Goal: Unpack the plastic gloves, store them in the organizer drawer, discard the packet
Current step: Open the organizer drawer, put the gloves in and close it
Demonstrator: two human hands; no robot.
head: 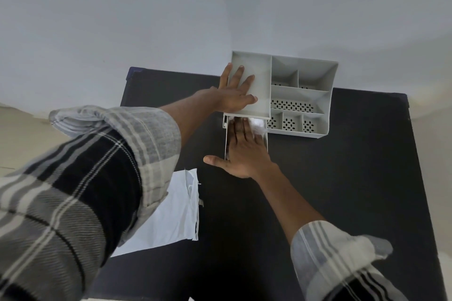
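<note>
The plastic gloves (pixel 258 126) are showing as a crumpled white mass inside the pulled-out drawer (pixel 266 140) of the grey organizer (pixel 318 95), just at the drawer's mouth. The right hand (pixel 244 151) is lying flat and spread in the drawer, fingers extended and pressing on the gloves, thumb sticking out past the drawer's left wall; it is gripping nothing. The left hand (pixel 236 90) is also resting open, palm down, on the organizer's flat top tray, fingers splayed, bracing it without closing around anything.

The organizer is sitting at the far edge of the dark table (pixel 354 178), against the pale wall (pixel 171 7). Right of the organizer and in front of it, the tabletop is lying bare. The emptied white packet (pixel 176 212) is lying flat well in front and to the left of the organizer, its torn end toward it, partly covered by the left plaid sleeve (pixel 85 178).

The right hand is hiding most of the drawer's interior, so how much of the gloves is inside is hard to judge.
</note>
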